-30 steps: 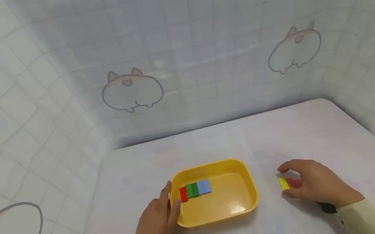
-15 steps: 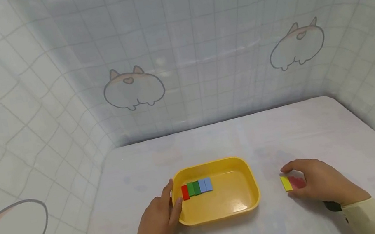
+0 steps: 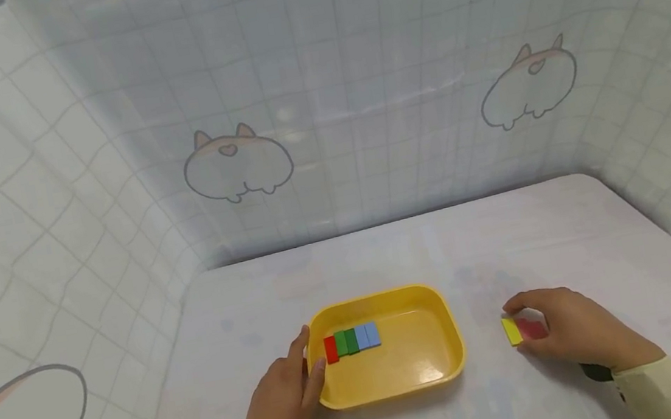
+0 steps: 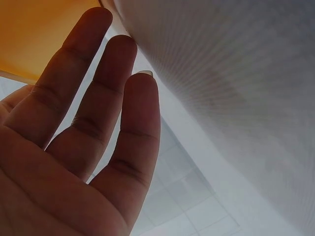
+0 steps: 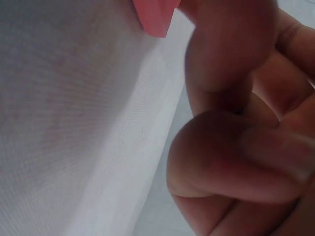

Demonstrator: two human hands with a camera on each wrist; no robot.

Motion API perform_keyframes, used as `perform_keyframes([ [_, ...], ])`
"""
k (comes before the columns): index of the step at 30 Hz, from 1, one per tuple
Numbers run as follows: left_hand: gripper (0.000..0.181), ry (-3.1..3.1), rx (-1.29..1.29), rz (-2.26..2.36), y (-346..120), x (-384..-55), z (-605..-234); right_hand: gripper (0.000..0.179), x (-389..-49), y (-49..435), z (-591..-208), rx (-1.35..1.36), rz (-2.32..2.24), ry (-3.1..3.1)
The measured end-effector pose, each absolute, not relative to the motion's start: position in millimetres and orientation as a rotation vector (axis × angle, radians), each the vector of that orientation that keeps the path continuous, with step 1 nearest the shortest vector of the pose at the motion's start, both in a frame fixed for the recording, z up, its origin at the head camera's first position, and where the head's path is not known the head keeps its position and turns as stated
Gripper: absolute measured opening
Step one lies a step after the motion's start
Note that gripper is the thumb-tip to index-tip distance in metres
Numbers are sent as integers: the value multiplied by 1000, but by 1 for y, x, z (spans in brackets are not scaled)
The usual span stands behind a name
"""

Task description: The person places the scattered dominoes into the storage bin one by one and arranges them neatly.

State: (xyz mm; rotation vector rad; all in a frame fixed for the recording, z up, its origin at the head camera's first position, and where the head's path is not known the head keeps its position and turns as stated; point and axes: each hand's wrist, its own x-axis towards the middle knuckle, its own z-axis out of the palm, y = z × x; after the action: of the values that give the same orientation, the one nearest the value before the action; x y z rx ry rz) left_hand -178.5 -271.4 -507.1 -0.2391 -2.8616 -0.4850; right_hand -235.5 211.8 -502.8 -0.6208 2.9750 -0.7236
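Fingers of the right hand (image 3: 572,329) were curled round one yellow tile (image 3: 512,332), pinched at its two ends, between the yellow tray (image 3: 408,354) and the right edge of the tabletop (image 3: 346,267). The tray's left rim was held by the left hand (image 3: 281,399), thumb laid over it. Inside, five tiles were lined up: one red tile (image 3: 331,349), two green tiles (image 3: 351,341), two blue tiles (image 3: 367,335). Pink pieces (image 3: 530,329) beside the yellow one were partly covered, their number unclear; the tabletop's front edge was cut off.
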Motion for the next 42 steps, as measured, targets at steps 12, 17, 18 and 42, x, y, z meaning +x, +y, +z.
perform_keyframes([
  [12, 65, -2849, -253, -491, -273, -180, -506, 46, -235, 210, -502, -616, -752, 2956],
  [17, 67, -2862, -245, -499, -273, -180, -506, 44, -236, 209, -500, -622, -743, 2955],
  [18, 67, -2862, -246, -501, -274, -180, -506, 43, -236, 209, -500, -618, -740, 2956],
  [42, 66, -2876, -233, -493, -275, -183, -503, 40, -237, 205, -505, -671, -751, 3041],
])
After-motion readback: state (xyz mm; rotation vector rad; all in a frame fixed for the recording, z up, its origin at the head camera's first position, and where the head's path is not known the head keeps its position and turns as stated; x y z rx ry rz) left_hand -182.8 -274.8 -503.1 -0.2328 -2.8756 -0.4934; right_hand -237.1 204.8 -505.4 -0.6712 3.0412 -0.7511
